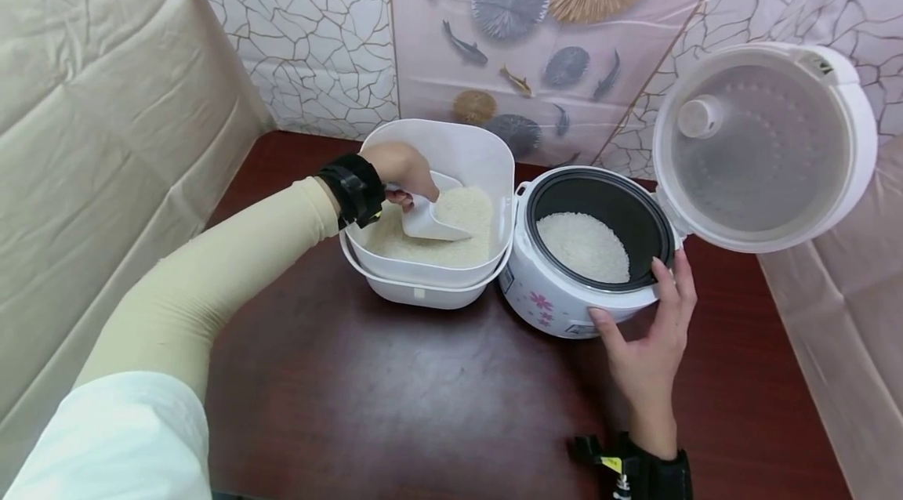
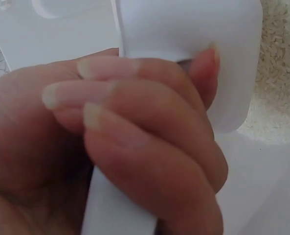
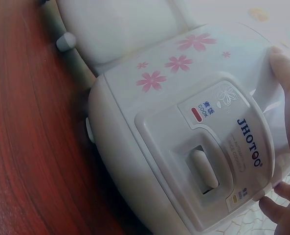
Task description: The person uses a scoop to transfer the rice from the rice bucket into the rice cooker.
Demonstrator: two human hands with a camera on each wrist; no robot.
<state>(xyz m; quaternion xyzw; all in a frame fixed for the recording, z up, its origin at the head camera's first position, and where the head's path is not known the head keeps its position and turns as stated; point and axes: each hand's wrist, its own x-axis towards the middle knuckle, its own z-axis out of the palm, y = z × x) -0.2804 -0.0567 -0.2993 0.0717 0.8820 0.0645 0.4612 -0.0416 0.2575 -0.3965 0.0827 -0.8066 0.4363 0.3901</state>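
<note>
My left hand (image 1: 404, 169) reaches into a white rice bin (image 1: 480, 151) and grips the handle of a white scoop (image 1: 423, 222). In the left wrist view, curled fingers wrap the handle, and rice (image 2: 284, 63) lies beside the scoop's bowl. The scoop rests in the bin's rice (image 1: 469, 210), its mouth toward the right. A white rice cooker (image 1: 525, 300) with pink flowers stands to the right, lid (image 1: 765, 147) raised. White rice (image 1: 585, 245) covers part of its dark inner pot (image 1: 638, 210). My right hand (image 1: 652, 351) touches the cooker's front right side with spread thumb and fingers.
The bin and cooker stand side by side on a dark reddish-brown table (image 1: 395, 390). Close behind them is a patterned wall covering (image 1: 317, 38). A beige cloth (image 1: 106, 132) hangs at the left. The raised lid leans out to the right.
</note>
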